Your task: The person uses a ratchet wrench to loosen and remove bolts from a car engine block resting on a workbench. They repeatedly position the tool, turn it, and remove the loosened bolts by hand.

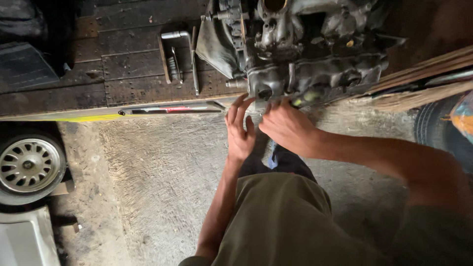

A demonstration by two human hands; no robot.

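**Hands at the lower edge of an engine assembly on a plank deck**

The engine assembly (300, 49) — a grimy grey metal casting with ports and fittings — sits at the front edge of a dark wooden plank deck (128, 64), upper centre of the view.

The left hand (240, 133) is raised with its fingers spread and extended; the fingertips reach the casting's lower left corner and grip nothing. The right hand (288, 125) lies just beside it, fingers curled toward the underside of the casting near a small green-yellow item (308, 96). Whether those fingers pinch anything cannot be told, since the tips are hidden against the metal.

No container is visible. Loose tools lie directly on the deck: a ratchet handle with an angled head (178, 35), a short dark bar (164, 59) and a thin rod (194, 61), grouped left of the engine. A long slim tool with red markings (170, 109) rests along the deck's front edge.

Below the deck is rough, dusty concrete floor (157, 177). A car wheel with a spoked alloy rim (29, 162) stands at far left — a dark tyre (436, 125) shows at far right, under stacked wooden boards (423, 74).
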